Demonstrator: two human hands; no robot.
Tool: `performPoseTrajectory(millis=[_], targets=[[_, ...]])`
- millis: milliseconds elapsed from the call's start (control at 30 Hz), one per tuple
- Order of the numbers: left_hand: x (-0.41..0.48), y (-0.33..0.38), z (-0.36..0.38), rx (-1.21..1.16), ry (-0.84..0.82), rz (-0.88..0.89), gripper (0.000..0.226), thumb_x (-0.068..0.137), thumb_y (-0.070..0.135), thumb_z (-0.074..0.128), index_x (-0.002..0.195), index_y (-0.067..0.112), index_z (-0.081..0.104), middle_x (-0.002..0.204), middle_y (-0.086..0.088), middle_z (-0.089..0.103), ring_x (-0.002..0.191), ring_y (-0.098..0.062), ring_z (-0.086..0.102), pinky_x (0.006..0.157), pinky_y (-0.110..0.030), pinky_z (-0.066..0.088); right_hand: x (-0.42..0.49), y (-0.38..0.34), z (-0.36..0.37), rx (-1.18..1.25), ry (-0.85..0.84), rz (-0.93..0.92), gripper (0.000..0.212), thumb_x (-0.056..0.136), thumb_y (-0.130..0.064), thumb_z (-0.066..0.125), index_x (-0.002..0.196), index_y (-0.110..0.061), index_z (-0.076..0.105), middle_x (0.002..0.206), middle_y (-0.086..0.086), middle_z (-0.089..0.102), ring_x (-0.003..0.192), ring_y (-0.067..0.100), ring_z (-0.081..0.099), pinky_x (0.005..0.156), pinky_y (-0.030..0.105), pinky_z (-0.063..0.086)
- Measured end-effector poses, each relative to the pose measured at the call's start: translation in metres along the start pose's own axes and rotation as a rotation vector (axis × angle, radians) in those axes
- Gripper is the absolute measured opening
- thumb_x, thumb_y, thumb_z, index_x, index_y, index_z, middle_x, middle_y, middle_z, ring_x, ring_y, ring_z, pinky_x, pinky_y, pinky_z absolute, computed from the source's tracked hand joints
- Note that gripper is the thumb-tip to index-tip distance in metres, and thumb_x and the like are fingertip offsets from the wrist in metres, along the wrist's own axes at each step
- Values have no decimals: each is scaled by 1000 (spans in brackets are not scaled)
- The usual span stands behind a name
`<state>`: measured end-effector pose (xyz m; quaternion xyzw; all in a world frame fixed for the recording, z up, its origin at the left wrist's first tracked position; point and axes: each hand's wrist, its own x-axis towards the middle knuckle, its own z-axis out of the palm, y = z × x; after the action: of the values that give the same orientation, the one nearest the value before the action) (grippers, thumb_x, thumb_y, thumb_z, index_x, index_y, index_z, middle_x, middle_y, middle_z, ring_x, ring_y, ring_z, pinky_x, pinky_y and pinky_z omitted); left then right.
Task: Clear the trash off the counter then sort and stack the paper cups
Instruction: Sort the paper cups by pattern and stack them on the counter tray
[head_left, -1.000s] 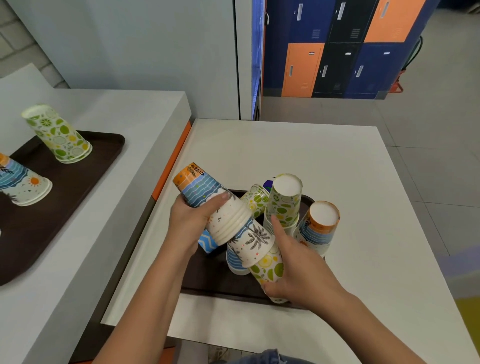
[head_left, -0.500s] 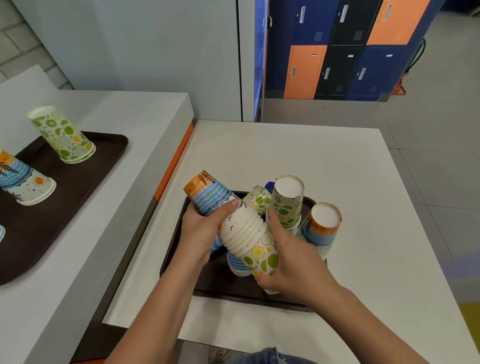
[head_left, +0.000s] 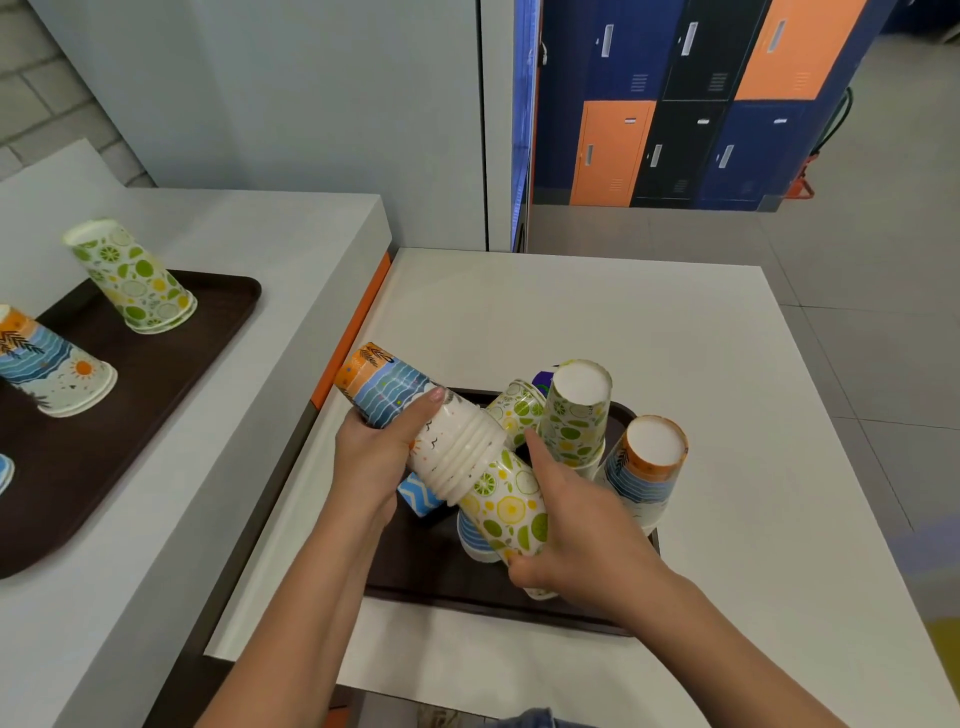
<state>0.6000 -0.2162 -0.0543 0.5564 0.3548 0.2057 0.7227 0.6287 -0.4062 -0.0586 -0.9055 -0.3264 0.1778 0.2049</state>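
White desk (head_left: 597, 322), with blue, orange and black lockers (head_left: 696, 104) beyond. Over its dark brown plastic tray (head_left: 426, 566), the left hand (head_left: 371, 457) grips a tilted wave-print paper cup stack (head_left: 395, 395); the right hand (head_left: 582, 535) grips a lemon-print paper cup (head_left: 506, 512) at its mouth.

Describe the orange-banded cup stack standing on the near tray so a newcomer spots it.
On the white table ahead lies a dark tray. At its right edge stands an upturned cup stack; unlike the lime-print stack beside it, it shows an orange band over blue waves.
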Motion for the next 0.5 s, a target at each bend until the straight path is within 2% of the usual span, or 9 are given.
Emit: performPoseTrajectory(millis=[133,233,300,433,500], targets=[[12,12,-12,-94,77,-20,40,73,18,79,107,9,62,104,-9,70,97,-24,68,84,-37,55,-3,2,-1,-18,-23,15,123,64,-42,75,151,-29,-11,136,-3,47,111,19,56,82,29,49],[16,24,-21,-118,117,-4,22,78,19,76,92,16,60,92,-2,70,85,-15,68,79,-33,55,-7,-1,-10,108,-8,36,120,64,-41,75,151,-31,-7,138,-5,45,117,17,54,89,28,48],[17,31,-23,-127,134,31,19,79,19,75,90,18,59,88,1,69,77,-10,68,73,-29,55,-3,-3,-30,199,58,34,115,64,-40,75,152,-31,1,132,-8,49,117,14,53,89,26,46],[10,40,-18,-116,126,119,22,77,18,76,90,21,59,90,1,69,84,-14,67,76,-30,55,19,-7,-86,289,315,-18,103,55,-44,76,144,-35,26,122,-11,56,107,13,57,84,29,46],[4,43,-10,-105,99,171,24,75,17,77,92,21,60,92,0,69,87,-15,67,77,-30,55,35,-4,-112,371,414,-47,90,59,-32,80,137,-35,34,113,-16,56,100,10,57,82,30,47]])
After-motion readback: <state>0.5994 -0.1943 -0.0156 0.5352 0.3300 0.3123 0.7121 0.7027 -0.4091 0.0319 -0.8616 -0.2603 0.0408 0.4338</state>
